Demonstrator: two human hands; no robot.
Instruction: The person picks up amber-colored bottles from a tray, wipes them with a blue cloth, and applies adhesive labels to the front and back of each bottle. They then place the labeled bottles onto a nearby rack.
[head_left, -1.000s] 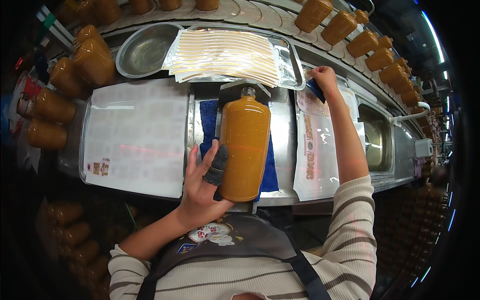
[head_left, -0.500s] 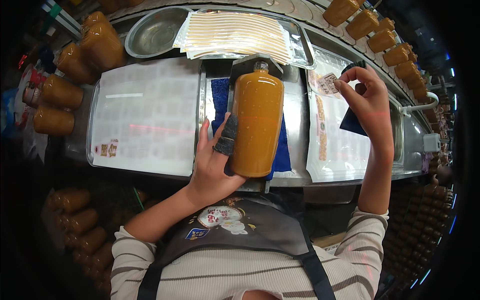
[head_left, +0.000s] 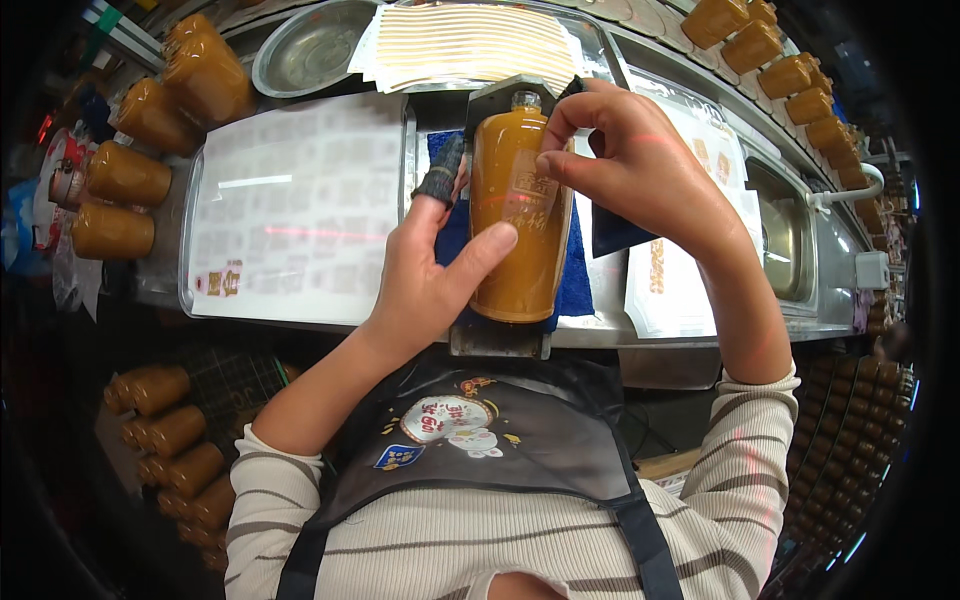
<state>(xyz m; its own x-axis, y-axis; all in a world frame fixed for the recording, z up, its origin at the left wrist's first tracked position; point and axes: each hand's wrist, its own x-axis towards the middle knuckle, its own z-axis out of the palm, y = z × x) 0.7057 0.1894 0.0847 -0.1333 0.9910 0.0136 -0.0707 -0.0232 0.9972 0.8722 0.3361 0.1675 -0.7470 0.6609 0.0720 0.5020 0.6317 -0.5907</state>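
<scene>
A glossy mustard-brown bottle (head_left: 515, 292) with a clear neck lies on a metal cradle (head_left: 500, 342), its neck pointing away from me. Across its upper front is a thin see-through decal (head_left: 534, 186) with pale printing. My right hand (head_left: 645, 165) pinches the decal's right edge between thumb and forefinger, close against the glass. On the other side, my left hand (head_left: 425, 265) has its thumb on the bottle's front and its fingers along the left flank, steadying it. Dark wraps cover some fingers on both hands. A blue cloth (head_left: 575, 285) lies beneath the cradle.
A white-lined tray (head_left: 300, 290) with a small decal in its corner is on the left. Striped sheets (head_left: 470, 50) and a metal bowl (head_left: 315, 50) sit behind. More decal sheets (head_left: 680, 305) and a sink (head_left: 790, 215) are at right. Brown bottles (head_left: 130, 172) stand around.
My right hand has brought the decal from the right side onto the bottle's front. My left hand has shifted from the bottle's base, its thumb now on the front.
</scene>
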